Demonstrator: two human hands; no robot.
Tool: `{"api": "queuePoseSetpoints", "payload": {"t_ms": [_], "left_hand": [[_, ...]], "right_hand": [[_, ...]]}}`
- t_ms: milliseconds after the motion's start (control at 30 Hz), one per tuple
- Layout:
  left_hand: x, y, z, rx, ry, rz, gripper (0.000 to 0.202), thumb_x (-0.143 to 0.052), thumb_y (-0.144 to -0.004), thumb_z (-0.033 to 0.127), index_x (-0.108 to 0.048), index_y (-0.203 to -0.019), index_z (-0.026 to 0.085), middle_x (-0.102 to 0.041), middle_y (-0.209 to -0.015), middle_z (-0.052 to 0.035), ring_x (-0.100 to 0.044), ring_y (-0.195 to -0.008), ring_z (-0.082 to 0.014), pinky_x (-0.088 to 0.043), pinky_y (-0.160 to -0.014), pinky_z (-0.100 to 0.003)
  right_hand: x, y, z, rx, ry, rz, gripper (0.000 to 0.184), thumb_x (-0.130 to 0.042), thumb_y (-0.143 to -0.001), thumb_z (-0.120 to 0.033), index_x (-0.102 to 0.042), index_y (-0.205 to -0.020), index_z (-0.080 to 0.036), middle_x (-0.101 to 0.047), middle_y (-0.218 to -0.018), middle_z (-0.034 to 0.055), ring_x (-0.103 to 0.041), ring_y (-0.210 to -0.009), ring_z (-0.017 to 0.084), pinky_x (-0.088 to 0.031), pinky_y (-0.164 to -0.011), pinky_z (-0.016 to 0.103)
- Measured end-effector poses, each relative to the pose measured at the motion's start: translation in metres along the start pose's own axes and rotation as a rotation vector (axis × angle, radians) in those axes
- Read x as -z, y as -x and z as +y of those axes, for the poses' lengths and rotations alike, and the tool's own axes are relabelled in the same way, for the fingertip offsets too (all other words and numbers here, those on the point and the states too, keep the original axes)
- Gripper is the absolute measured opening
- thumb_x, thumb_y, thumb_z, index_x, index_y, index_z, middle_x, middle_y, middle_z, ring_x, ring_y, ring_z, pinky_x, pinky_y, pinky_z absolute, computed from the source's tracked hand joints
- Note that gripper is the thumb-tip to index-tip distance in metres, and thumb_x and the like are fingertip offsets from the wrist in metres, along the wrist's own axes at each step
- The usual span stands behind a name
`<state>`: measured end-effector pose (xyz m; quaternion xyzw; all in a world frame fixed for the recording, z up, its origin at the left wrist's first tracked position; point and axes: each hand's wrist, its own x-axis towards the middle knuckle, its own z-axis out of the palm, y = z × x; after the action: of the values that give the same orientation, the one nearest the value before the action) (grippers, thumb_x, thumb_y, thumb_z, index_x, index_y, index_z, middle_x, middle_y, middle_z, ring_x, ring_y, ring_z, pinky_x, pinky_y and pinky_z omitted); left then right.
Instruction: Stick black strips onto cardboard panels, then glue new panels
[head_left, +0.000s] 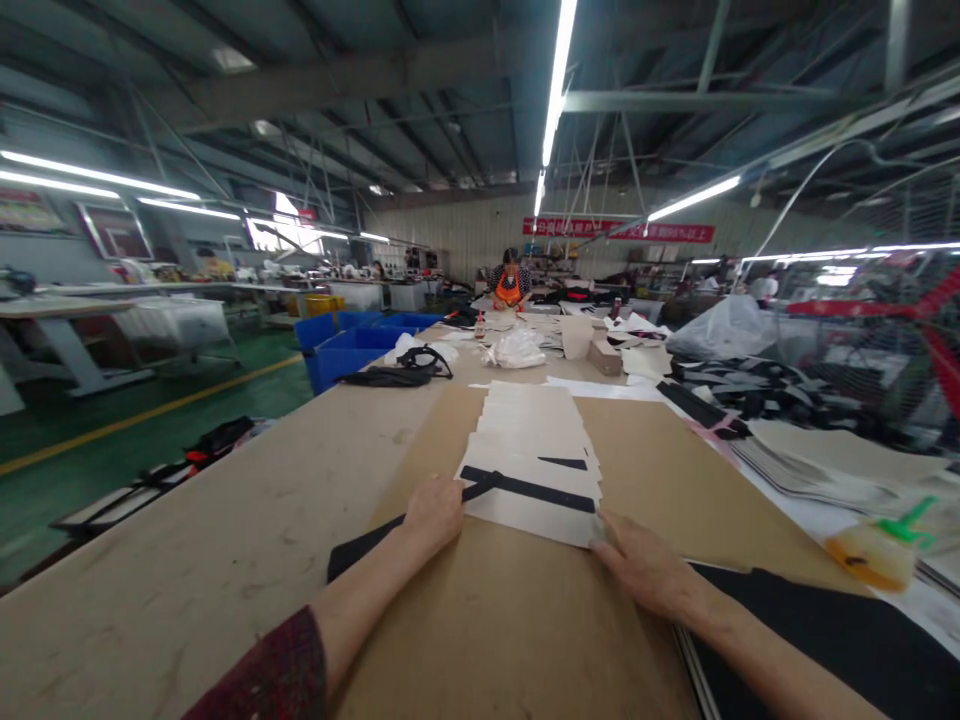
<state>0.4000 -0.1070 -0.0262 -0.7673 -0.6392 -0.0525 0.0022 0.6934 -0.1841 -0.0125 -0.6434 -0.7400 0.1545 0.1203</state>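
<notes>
A row of overlapping cream fabric panels (525, 420) lies fanned out lengthwise on brown board in the middle of the table. Across the nearest panel (517, 518) runs a black strip (540, 490), and a shorter black piece (564, 463) shows just beyond it. My left hand (435, 515) is closed at the left edge of the panel, on the strip's left end; its fingertips are partly hidden. Black cloth (364, 550) shows beside my left forearm. At the panel's near right corner, my right hand (637, 560) grips the edge between thumb and fingers.
Black sheets (817, 640) lie at the near right, below a container with orange contents (874, 553). Cream sheets (840, 450) and black straps (795, 390) are piled on the right. Blue bins (352, 350) stand left of the table. Another person (509, 285) works at its far end.
</notes>
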Motion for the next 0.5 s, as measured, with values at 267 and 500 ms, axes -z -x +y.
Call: {"api": "queuePoseSetpoints", "payload": {"t_ms": [267, 500], "left_hand": [[-0.003, 0.030, -0.003, -0.043, 0.009, -0.021, 0.025, -0.049, -0.088, 0.014, -0.068, -0.103, 0.016, -0.066, -0.106, -0.0102, -0.055, -0.111, -0.0248, -0.045, -0.096, -0.039], [0.019, 0.153, -0.032, -0.113, 0.076, -0.187, 0.046, -0.051, -0.074, 0.012, -0.064, -0.117, 0.022, -0.061, -0.127, -0.0089, -0.051, -0.120, -0.0288, -0.042, -0.104, -0.044]], "right_hand": [[-0.033, -0.002, -0.003, 0.038, 0.173, -0.054, 0.046, -0.037, -0.095, -0.046, -0.064, -0.108, -0.011, -0.063, -0.111, 0.0200, -0.057, -0.109, 0.033, -0.040, -0.099, 0.044], [-0.072, 0.086, 0.027, -0.016, -0.440, -0.004, 0.047, -0.077, -0.068, -0.053, -0.074, -0.108, -0.029, -0.061, -0.132, 0.0100, -0.041, -0.135, 0.039, -0.025, -0.116, 0.056]]}}
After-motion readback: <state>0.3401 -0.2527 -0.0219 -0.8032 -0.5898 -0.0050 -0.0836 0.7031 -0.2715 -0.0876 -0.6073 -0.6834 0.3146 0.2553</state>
